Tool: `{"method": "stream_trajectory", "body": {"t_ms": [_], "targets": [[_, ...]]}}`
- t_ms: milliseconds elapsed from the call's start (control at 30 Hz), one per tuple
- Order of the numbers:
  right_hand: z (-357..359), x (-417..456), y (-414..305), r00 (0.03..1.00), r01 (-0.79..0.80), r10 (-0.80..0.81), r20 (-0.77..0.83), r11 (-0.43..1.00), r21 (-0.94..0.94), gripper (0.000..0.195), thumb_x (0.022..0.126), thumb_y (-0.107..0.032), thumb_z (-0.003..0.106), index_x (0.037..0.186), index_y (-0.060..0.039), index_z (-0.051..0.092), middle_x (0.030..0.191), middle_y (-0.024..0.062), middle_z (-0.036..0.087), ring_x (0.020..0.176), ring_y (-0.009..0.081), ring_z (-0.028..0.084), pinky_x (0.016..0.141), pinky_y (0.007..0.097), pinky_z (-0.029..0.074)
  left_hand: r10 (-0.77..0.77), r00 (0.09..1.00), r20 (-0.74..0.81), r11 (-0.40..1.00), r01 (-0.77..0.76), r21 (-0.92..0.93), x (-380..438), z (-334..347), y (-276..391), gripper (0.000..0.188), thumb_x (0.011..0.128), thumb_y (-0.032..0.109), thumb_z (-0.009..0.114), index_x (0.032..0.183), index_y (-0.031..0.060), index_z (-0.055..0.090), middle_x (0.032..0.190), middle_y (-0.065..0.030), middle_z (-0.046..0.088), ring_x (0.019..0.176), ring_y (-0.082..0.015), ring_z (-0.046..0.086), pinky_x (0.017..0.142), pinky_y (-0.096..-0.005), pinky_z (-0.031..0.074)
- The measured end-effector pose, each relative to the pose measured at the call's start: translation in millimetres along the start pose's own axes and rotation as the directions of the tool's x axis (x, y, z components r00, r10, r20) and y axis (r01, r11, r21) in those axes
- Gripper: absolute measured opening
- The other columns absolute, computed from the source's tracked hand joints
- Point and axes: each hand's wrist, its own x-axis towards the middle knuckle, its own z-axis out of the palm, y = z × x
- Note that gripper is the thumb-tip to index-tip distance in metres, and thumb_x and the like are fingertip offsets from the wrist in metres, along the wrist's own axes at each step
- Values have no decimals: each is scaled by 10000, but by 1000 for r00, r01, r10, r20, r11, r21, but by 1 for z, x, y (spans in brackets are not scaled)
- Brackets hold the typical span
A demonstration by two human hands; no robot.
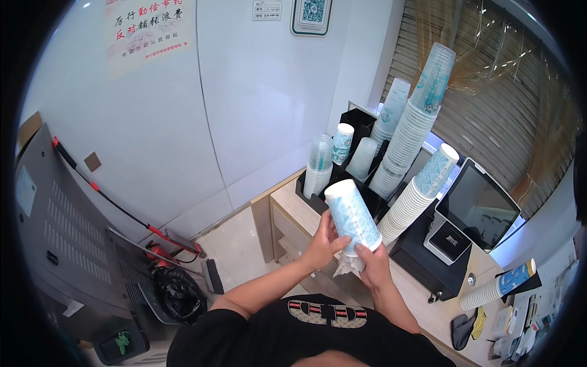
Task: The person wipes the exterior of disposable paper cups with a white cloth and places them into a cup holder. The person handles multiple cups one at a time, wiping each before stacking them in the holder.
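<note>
A light blue patterned paper cup [353, 213] with a white base is held tilted before me, above the counter's front edge; I cannot tell whether more cups sit inside it. My left hand [331, 241] grips its left side, the thumb lying across the front. Around the lower end closes my right hand [372, 264], its thumb on the rim. A crumpled white tissue or plastic wrap [349, 265] hangs beneath the cup, between the hands. Just behind stands a black cup organizer [339, 176] holding several stacks. To the right rises a tall stack of paper cups [408, 211].
A touchscreen point-of-sale terminal [477, 206] stands by a black cash drawer [431, 252] with keys in it. Another cup stack [486, 289] leans at the counter's right end. A mop or broom [119, 202], a dustpan with a black bag [179, 293] and a grey metal cabinet [69, 229] are left.
</note>
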Motion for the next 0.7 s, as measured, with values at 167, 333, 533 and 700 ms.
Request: {"method": "stream_trajectory", "body": {"t_ms": [167,333,533,700], "targets": [[2,-1,10,798,563,-377,470,188,-805,465,801,-67,721,1252,-46,612,1239,221,607,1161,427,568,991,452,455,-204,964,-169,947,151,-284,-33,-13,-14,723,925,196,700,1462,55,237,1374,-141,466,1283,-250,483,1086,-410,402],[20,-3,57,931,363,-203,305,412,-836,454,814,-93,725,1241,-7,598,1187,197,652,1043,360,656,934,383,496,-429,860,-276,808,230,-542,-40,-18,-23,552,912,164,709,1348,45,394,1233,-119,591,1120,-236,609,976,-394,511],[32,9,49,954,-246,263,146,961,-124,538,844,-67,691,1344,-17,499,1245,111,626,1126,258,629,981,399,497,-285,920,-268,893,153,-423,-42,-41,-12,562,882,145,717,1340,31,413,1220,-124,599,1096,-238,626,972,-382,518],[28,16,54,884,-460,411,223,850,257,550,880,-102,652,1385,-27,445,1288,123,597,1160,266,611,1012,442,497,-183,983,-13,899,162,-408,-43,-68,-3,658,874,129,713,1412,28,347,1292,-124,568,1197,-248,574,1062,-409,445]]}}
